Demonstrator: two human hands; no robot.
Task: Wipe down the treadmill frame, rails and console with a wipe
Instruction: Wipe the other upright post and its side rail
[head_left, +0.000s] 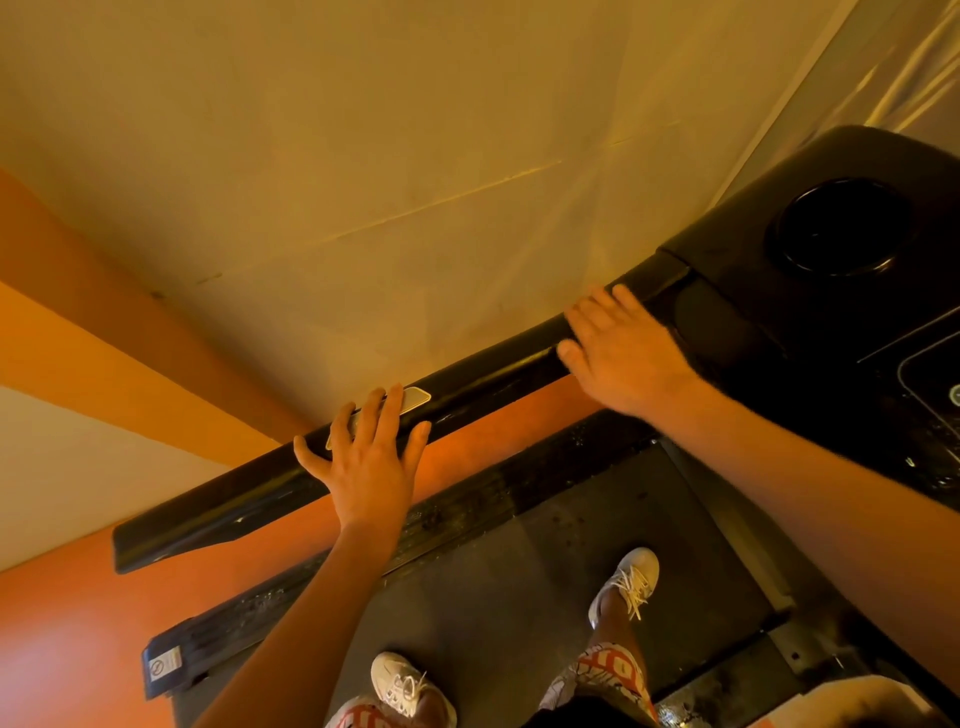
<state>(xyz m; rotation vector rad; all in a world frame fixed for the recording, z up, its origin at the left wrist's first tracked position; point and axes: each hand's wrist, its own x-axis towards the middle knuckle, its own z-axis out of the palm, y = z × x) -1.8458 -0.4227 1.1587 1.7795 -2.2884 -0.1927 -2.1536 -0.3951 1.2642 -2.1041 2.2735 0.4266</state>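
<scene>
The light is dim and warm, and turns everything yellow and orange. The plain pale wall looks yellow all over. The long shiny black handrail has thin bright streaks of glare. The black console with a round cup hole is very dark. Straight lines bend near the edges. The whole picture is a bit soft, and the bottom right corner is blurry.
</scene>
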